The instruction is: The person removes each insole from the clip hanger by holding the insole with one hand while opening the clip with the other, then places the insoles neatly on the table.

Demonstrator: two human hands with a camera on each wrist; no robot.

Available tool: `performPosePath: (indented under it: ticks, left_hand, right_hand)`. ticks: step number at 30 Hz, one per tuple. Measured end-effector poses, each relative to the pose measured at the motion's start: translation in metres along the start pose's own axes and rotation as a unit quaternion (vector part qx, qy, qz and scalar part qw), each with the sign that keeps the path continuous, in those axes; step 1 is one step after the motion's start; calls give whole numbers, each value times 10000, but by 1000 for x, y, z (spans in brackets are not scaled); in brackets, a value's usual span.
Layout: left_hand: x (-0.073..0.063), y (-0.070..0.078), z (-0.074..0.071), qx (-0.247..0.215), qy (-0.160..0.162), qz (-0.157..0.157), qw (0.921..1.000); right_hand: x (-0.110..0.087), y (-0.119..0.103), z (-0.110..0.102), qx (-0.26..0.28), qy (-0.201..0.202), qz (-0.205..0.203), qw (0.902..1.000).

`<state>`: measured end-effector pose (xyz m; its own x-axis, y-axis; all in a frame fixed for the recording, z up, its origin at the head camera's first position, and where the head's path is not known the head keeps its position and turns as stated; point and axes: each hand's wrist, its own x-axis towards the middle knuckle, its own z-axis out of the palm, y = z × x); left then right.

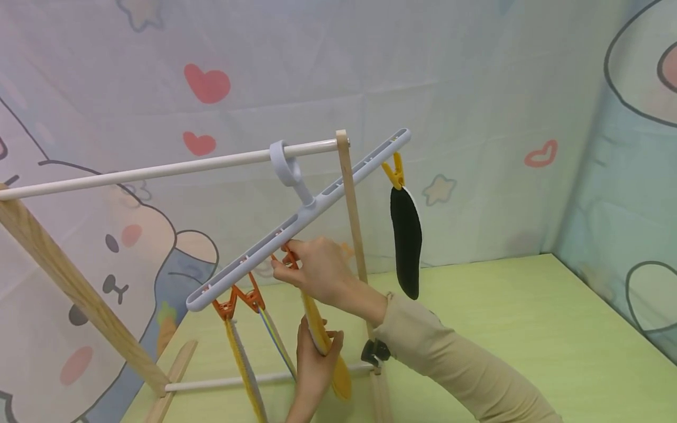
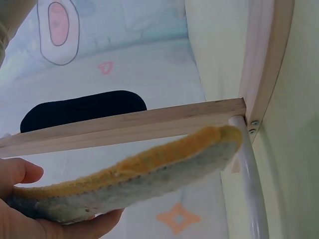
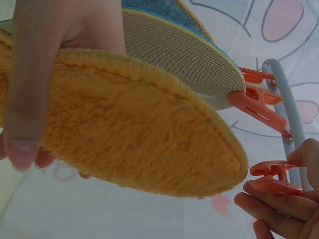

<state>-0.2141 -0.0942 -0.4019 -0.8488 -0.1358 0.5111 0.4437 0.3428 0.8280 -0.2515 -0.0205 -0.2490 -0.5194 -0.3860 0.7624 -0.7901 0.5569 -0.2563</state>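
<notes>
A fuzzy yellow insole (image 3: 144, 129) with a grey underside sits between the thumb and fingers of my left hand (image 1: 314, 364). Above it, my right hand (image 1: 322, 270) pinches an orange clip (image 3: 276, 177) on the pale grey hanger (image 1: 304, 220). In the right wrist view the insole's tip lies right beside the clip's parted jaws. Two more orange clips (image 1: 254, 298) to the left bear a yellow-and-grey insole (image 1: 244, 370) and a mesh insole with yellow and blue edging (image 3: 174, 55). At the hanger's far right end, a yellow clip (image 1: 394, 172) holds a black insole (image 1: 406, 244).
The hanger's hook loops over the white top bar (image 1: 158, 171) of a wooden rack (image 1: 84, 294), and the hanger slants. A rack upright (image 1: 353, 217) stands just behind my right hand. A lower white bar (image 1: 211, 383) crosses near the light green table (image 1: 502, 329). Printed cloth (image 1: 449, 59) forms the backdrop.
</notes>
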Motion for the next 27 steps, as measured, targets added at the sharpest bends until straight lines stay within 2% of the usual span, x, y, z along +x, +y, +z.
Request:
performPosePath:
  ticks: [6,13,21,27]
  left_hand:
    - [0,0,-1,69,21,10,10000]
    - [-3,8,-1,-47,-96,-215,9997]
    - [-4,11,0,-83,-44,10,10000]
    - [-4,11,0,-101,-9,-66,9999]
  right_hand:
    - [0,0,-1,72,-67,-20,9999]
    - [0,1,1,52,-107,-86,9999]
    - [0,1,2,23,-150,42,9999]
    - [0,1,2,24,-158,-3,9999]
